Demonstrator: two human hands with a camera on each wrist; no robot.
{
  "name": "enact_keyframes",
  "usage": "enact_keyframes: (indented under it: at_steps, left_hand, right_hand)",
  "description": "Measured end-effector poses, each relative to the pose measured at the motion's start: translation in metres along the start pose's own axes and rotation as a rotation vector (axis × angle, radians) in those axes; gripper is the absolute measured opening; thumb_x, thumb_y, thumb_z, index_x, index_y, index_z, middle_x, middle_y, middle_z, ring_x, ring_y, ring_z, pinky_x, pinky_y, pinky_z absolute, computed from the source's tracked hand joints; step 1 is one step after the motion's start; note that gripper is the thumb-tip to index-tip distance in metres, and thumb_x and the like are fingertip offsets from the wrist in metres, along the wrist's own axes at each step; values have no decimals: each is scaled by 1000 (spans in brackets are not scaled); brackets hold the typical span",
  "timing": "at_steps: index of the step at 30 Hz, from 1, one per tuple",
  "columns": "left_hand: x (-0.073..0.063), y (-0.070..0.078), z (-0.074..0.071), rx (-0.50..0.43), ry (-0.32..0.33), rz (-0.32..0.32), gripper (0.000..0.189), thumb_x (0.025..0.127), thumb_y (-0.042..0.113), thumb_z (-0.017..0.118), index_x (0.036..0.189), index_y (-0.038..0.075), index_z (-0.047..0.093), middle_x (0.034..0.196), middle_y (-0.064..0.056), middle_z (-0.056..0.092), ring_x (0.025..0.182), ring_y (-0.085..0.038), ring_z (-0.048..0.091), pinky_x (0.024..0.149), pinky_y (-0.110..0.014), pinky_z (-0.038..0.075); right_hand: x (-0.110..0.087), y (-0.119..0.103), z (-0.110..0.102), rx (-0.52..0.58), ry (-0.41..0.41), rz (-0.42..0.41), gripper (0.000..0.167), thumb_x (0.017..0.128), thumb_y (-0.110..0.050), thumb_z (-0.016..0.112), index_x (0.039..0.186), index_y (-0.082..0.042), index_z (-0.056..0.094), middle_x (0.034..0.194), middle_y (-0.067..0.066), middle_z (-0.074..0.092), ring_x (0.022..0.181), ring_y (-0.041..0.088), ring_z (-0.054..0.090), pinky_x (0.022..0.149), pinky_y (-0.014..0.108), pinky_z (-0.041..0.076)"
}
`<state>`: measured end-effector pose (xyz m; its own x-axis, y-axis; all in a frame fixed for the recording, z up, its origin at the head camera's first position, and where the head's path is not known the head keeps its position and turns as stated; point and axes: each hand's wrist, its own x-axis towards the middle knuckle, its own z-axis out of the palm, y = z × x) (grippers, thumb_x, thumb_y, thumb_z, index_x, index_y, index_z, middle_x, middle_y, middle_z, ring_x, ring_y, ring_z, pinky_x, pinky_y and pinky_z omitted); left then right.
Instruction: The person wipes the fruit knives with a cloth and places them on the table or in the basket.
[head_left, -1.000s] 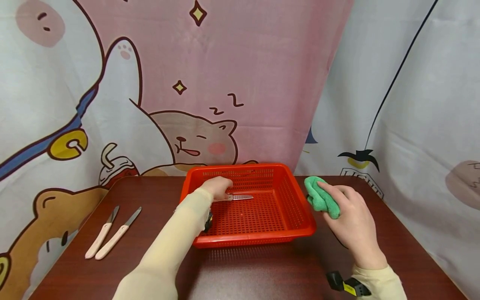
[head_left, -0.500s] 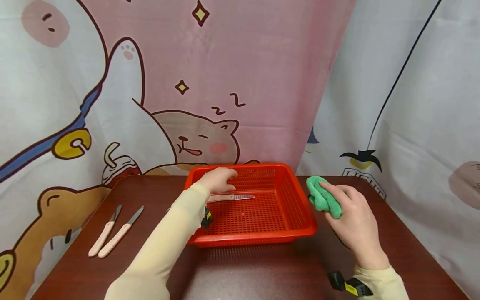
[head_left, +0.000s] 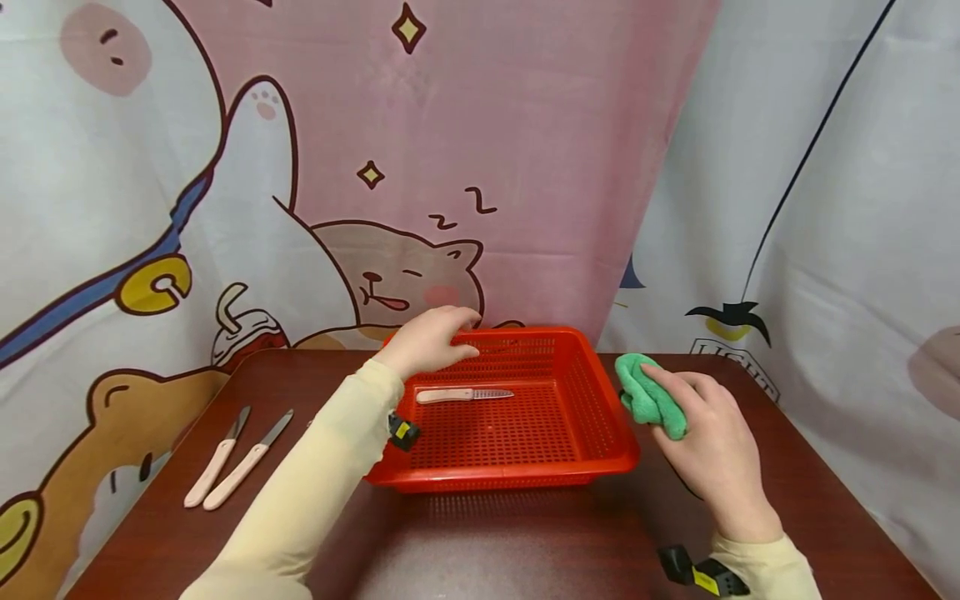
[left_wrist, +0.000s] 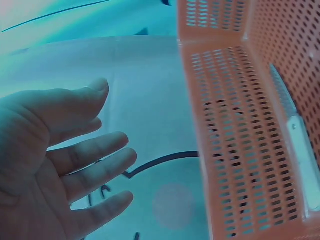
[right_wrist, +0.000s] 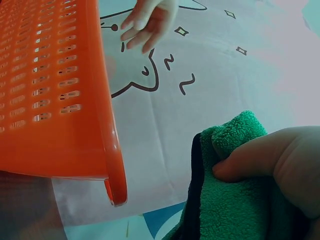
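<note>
I watch left hand (head_left: 426,343), half-spread, empty; right hand (head_left: 712,446) grips green towel (head_left: 651,400); pale-handled knife (head_left: 447,396), ten o'clock in red basket (head_left: 501,477), seems placed; regrasping calls for curling.

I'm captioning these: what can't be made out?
Head view: much of the left rim of the red plastic basket, behind the left hand and cream sleeve.
Right wrist: lower end of the fluffy green cloth, cut by the bottom edge.
Head view: any lettering on the basket's pale-handled metal knife, too small.
</note>
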<state>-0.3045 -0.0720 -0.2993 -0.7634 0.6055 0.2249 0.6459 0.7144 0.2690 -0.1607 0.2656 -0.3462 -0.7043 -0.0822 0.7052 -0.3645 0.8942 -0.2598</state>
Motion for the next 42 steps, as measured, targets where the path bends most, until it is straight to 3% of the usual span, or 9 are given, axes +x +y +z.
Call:
enact_keyframes:
  at_steps: [13,20,32,38,42]
  left_hand:
    - [-44,-1,-38,-28,209,-46,50,89,25,76,132,5,59,109,-8,66,97,-22,64,85,-41,52]
    - [-74,-12,-46,-38,298,-55,48,88,21,77,129,2,60,105,-10,65,91,-24,62,80,-43,51]
    - [-130,-50,-34,-30,327,-203,45,89,19,76,127,0,60,104,-14,66,89,-28,64,78,-50,53]
    - [-158,-76,-21,-3,301,-291,45,89,21,75,124,-2,59,103,-17,67,90,-32,63,78,-53,52]
    - [-178,-92,-12,10,270,-346,49,89,24,75,126,-4,58,111,-23,65,96,-37,62,82,-56,50]
  right_hand:
    - [1,0,0,18,18,-16,70,64,8,81,129,-13,65,112,18,57,98,37,52,77,50,41]
    - [2,-2,1,40,9,-5,73,64,9,82,131,-14,64,114,18,56,102,37,51,78,51,41]
    - [5,-5,5,87,44,-74,71,64,9,79,129,-15,66,114,15,57,104,34,51,80,44,39]
    - [7,-12,11,110,43,-123,71,63,9,80,129,-14,66,114,15,57,104,34,52,82,43,40]
    - [9,-19,14,129,47,-153,72,63,11,78,129,-15,66,114,14,58,105,33,52,83,42,40]
